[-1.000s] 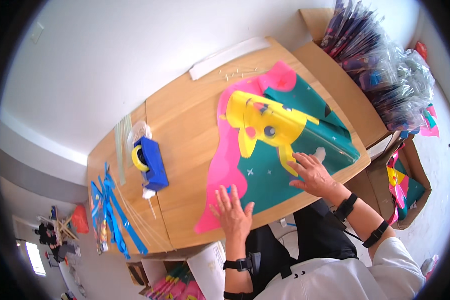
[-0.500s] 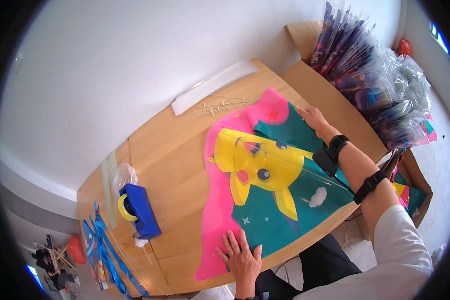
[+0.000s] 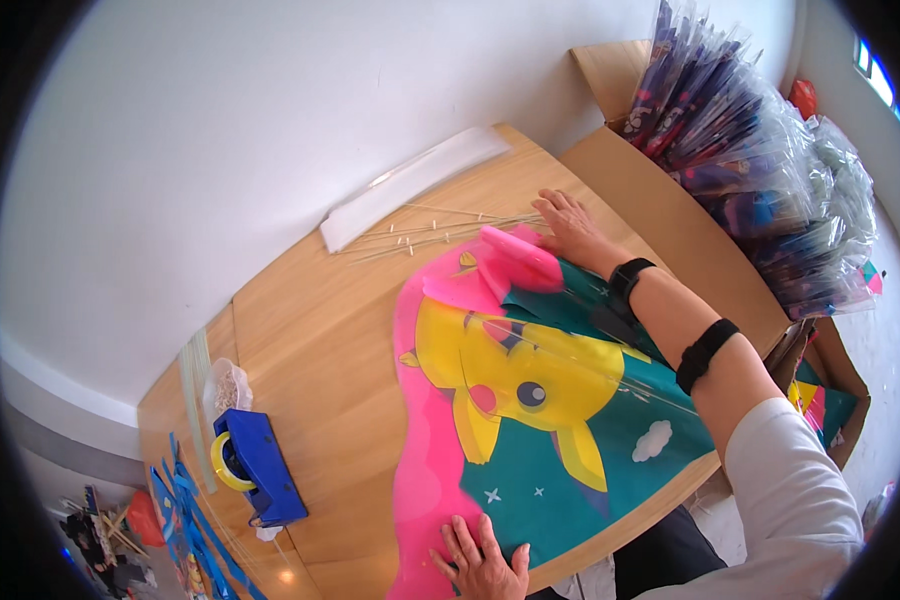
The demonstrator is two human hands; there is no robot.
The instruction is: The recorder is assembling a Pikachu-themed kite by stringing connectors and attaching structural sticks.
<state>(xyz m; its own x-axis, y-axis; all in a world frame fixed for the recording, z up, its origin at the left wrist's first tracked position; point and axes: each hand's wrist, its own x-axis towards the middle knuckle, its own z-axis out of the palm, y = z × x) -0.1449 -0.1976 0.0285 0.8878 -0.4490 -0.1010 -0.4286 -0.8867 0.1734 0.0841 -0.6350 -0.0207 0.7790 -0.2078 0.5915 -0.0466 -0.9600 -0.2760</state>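
Note:
A printed kite sail [image 3: 570,390], pink and teal with a yellow cartoon figure, lies spread over the table's right half. Its far pink corner is folded over in a curl. My left hand [image 3: 482,562] rests flat on the near pink-and-teal part, fingers spread. Beyond the folded corner, my right hand [image 3: 572,228] is stretched out low over the table, fingers extended. Its fingertips are close to the ends of thin pale rods [image 3: 440,232] with small white fittings; whether they touch cannot be made out.
White strips [image 3: 410,185] lie along the table's far edge. At left are a blue tape dispenser [image 3: 260,468], a tub of small pale pieces [image 3: 228,388], and blue ribbons [image 3: 185,510]. A cardboard box [image 3: 680,220] with wrapped goods [image 3: 730,150] borders the right.
My right hand has moved left and away from me, from the teal area to beyond the pink corner. That corner now curls over more. My left hand stays flat on the sail.

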